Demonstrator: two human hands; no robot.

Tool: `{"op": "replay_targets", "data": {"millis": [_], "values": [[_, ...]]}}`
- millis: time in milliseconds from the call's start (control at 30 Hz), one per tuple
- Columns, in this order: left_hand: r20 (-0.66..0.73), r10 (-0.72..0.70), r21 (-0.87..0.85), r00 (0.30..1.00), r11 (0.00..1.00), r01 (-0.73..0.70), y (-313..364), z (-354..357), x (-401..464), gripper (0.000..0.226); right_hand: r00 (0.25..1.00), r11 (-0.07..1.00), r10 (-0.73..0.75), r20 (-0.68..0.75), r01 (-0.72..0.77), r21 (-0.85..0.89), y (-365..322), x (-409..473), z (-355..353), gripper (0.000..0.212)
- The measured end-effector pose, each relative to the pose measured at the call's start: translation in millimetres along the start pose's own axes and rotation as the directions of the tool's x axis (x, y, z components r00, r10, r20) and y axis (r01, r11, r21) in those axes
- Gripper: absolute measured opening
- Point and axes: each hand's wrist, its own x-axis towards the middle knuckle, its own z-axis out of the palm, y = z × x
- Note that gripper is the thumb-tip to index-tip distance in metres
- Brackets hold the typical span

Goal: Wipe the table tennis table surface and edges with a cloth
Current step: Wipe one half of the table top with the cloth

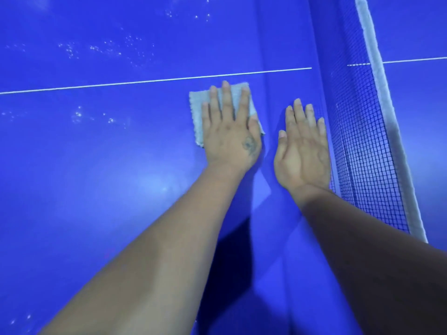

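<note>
The blue table tennis table [96,165] fills the view. A folded pale grey cloth [197,112] lies flat on it just below the white centre line [145,81]. My left hand [229,131] presses on the cloth with straight, spread fingers and covers most of it. My right hand [302,151] rests flat on the bare table surface a little to the right of the cloth, close beside the net, holding nothing.
The black mesh net [358,141] with its white top band [387,112] runs from the top down the right side. Beyond it lies the table's other half [416,32]. Small white droplets or specks [108,49] dot the surface at the upper left.
</note>
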Motion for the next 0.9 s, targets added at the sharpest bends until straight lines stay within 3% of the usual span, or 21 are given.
{"op": "replay_targets", "data": {"millis": [67,200,367,533,667,800,900], "values": [[-0.015,0.064,-0.009,0.998,0.998,-0.064,11,1,-33,0.064,1.000,0.999,-0.002,0.000,0.002,0.037,-1,-1,-2,0.058],[0.025,0.064,-0.060,0.998,0.996,-0.063,12,-9,-120,0.062,1.000,0.990,0.005,-0.019,-0.002,0.139,0,-3,-6,0.058],[0.100,-0.098,0.032,0.990,0.995,0.095,-38,-29,-189,0.066,0.996,0.974,-0.064,-0.070,0.077,0.215,-2,-23,-15,0.055],[0.105,-0.233,0.002,0.967,0.972,0.234,-80,-36,-152,0.067,0.999,0.992,-0.050,0.003,0.049,0.120,-14,-117,-24,0.055],[0.103,-0.277,-0.045,0.955,0.958,0.283,-70,-32,-86,0.073,0.997,0.999,0.031,0.066,-0.033,0.028,-7,-155,-15,0.060],[0.107,-0.146,-0.030,0.984,0.988,0.150,-40,-24,-69,0.067,0.998,0.999,0.033,0.056,-0.032,-0.014,-6,-151,-13,0.060],[0.044,0.027,-0.039,0.999,0.999,-0.025,-20,-15,-101,0.064,0.997,0.999,0.036,0.063,-0.036,0.000,-6,-154,-11,0.060]]}}
